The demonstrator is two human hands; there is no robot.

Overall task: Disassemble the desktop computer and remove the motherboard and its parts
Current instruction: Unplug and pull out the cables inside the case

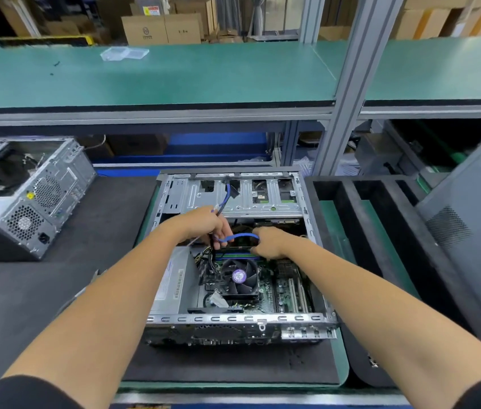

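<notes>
An open desktop case lies on its side in front of me, on a black foam mat. Inside it sits the green motherboard with a black CPU fan and memory sticks above the fan. A grey power supply fills the case's left side. A blue cable runs from the drive bay down across the board. My left hand grips the blue cable together with black wires. My right hand has its fingers curled on the other end of the blue cable, just above the memory sticks.
A second open case stands at the left on the mat. To the right are a black foam rack with slots and a grey side panel leaning on it. A green shelf spans overhead behind the case.
</notes>
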